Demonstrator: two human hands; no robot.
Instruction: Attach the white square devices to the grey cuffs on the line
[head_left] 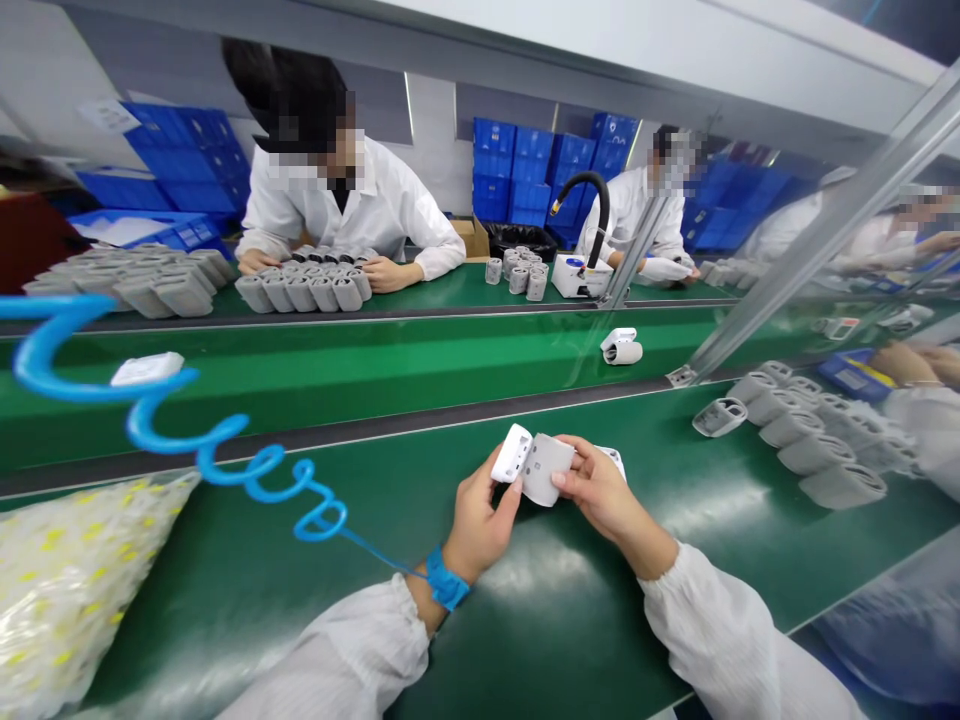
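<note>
Over the green bench, my left hand (482, 520) is closed around a small white plastic unit (513, 453), thumb in front. Dark spots or openings show on the unit's near side. My right hand (600, 490) pinches a grey cuff (547, 470) between thumb and fingers. The cuff's left edge meets the white unit; I cannot tell if the two are joined. Just behind my right hand, part of another white piece (616, 460) shows, mostly hidden. A blue wrist strap (447, 578) with a coiled blue cord (259, 470) is on my left wrist.
Rolled grey cuffs (810, 440) stand in rows at right. A bag with yellow-marked pieces (67, 570) lies at left. On the green conveyor (375, 365) are a white unit with cuff (622, 347) and a white piece (148, 369). Co-workers (337, 210) sit opposite.
</note>
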